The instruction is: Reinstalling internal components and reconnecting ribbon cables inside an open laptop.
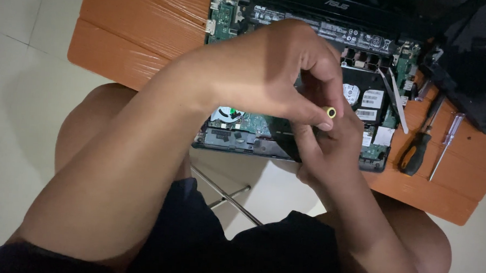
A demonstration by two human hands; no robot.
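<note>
Left hand (278, 72) pinches small yellow-tipped tool (330, 112) at fingertips, right hand (327, 151) cupped directly beneath, both over the opened laptop (365, 98), tool end-on to camera.

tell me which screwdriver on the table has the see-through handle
The slim screwdriver lying farthest right on the orange table. Its handle is clear with a red tip, while the screwdriver beside it has a thick black and orange grip.
</note>
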